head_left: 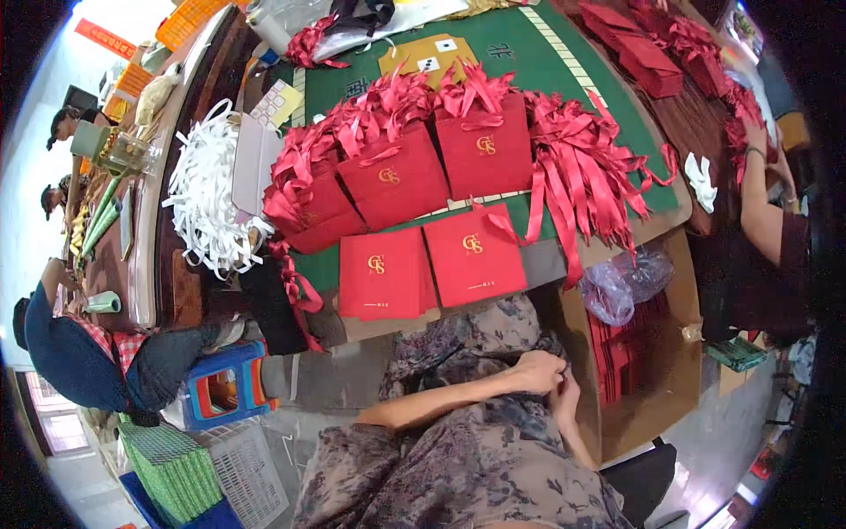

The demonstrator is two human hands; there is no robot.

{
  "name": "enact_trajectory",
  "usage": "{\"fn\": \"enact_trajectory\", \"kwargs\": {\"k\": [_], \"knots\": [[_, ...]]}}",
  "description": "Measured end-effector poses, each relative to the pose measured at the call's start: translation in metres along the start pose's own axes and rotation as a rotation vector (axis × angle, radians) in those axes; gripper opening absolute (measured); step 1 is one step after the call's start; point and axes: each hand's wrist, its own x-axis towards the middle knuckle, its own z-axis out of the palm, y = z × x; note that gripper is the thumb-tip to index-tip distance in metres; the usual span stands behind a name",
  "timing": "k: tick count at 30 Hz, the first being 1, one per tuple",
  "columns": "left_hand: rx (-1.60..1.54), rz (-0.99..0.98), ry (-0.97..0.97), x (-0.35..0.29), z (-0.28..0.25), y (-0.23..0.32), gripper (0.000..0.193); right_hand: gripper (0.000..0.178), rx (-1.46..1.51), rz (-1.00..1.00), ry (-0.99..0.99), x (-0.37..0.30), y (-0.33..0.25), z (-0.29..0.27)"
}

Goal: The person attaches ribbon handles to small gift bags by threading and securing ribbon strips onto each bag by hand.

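Note:
My left hand (pixel 536 372) and my right hand (pixel 566 392) meet over my lap, at the right thigh beside an open carton. Both have their fingers curled in and pressed together; whatever they hold, if anything, is too small or hidden to make out. On the table edge in front of them lie two flat stacks of red paper bags, a left stack (pixel 379 275) and a right stack (pixel 476 256). Behind these stand more red bags (pixel 483 154) with gold lettering and pink-red ribbon handles. A heap of loose red ribbons (pixel 582 167) hangs over the table's near edge.
The cardboard carton (pixel 652 423) to my right holds red bags and a clear plastic bag (pixel 608 291). White ribbons (pixel 211 189) pile up at left. A co-worker's arm (pixel 760 194) works at far right; another person (pixel 79 353) sits at left near a blue stool (pixel 225 388).

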Motion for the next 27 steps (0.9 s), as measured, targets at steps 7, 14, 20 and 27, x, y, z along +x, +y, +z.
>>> {"fn": "enact_trajectory", "kwargs": {"k": [7,14,20,27], "knots": [[-0.043,-0.012,0.066,-0.004,-0.008,0.014,0.021,0.021,-0.298,-0.103,0.072,0.013,0.02,0.002],[-0.002,-0.144,0.07,-0.002,0.0,-0.013,0.022,0.012,-0.417,0.027,-0.111,0.014,-0.1,-0.063],[-0.432,-0.022,0.297,-0.019,-0.042,-0.022,0.028,0.013,0.174,-0.036,-0.197,0.062,-0.175,-0.07],[-1.309,0.05,0.441,-0.096,-0.136,0.007,0.039,0.024,0.187,-0.217,-0.411,0.09,-0.234,-0.02]]}}
